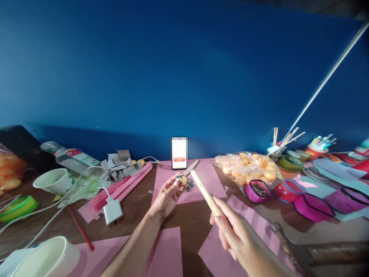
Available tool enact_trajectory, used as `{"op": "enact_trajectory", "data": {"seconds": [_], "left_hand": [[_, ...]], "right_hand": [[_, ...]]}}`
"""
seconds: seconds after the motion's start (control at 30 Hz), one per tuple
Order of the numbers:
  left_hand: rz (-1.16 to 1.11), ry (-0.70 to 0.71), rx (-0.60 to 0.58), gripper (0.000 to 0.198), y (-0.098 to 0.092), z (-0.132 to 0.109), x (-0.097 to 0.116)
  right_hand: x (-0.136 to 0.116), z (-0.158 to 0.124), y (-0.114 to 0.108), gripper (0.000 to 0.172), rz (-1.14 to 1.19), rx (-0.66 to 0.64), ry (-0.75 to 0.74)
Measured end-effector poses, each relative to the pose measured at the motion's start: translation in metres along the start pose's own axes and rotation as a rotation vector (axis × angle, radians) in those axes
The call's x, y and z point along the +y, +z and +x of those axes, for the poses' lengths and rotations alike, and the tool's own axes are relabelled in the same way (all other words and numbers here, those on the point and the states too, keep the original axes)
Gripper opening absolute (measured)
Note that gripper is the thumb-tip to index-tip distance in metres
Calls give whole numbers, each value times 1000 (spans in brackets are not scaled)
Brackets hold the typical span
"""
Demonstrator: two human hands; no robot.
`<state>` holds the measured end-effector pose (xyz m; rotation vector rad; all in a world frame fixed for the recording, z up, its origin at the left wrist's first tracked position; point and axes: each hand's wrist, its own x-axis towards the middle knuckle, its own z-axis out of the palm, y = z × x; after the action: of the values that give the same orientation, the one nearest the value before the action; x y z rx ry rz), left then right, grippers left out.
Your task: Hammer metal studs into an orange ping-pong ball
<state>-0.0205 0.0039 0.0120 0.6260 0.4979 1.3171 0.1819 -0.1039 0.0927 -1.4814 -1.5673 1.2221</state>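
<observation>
My left hand (166,198) is closed around a small yellow ball (182,179) whose surface is partly covered with dark, shiny bits. My right hand (230,225) grips a pale wooden stick (205,191); its blunt far end points up and left, close to the ball but apart from it. Below both lies a pink paper sheet (170,173). On that sheet are a small heap of dark, glittery bits (190,185) and a pointed metal blade (191,168), its handle hidden or out of sight. A phone (179,153) with a lit screen stands upright at the back.
To the right sit a clear bag of orange balls (248,165), a purple bowl (258,191) of dark bits and several coloured rings. Leftward are a white charger (112,211) with cables, pink strips (127,184), a bottle (76,157) and cups. The blue wall (184,77) closes the back.
</observation>
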Motion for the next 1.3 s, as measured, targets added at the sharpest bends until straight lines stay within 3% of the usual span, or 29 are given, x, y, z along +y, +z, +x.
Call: {"op": "enact_trajectory", "data": {"seconds": [0.1,0.27,0.43,0.73,1.1,1.3], "left_hand": [[2,10,-6,31,-2,1,0],[11,60,35,22,-6,4,-2],[15,68,18,22,-10,4,-4],[15,39,39,23,-7,3,-1],[25,37,64,23,-5,4,-3],[-6,31,102,11,-4,3,-1]], "right_hand": [[1,-1,0,52,-31,-78,-30],[13,-2,7,51,-68,41,-112],[22,0,14,50,-131,36,-217],[25,-2,16,51,-110,114,-255],[28,2,15,51,-123,111,-251],[28,4,13,47,-107,43,-240]]}}
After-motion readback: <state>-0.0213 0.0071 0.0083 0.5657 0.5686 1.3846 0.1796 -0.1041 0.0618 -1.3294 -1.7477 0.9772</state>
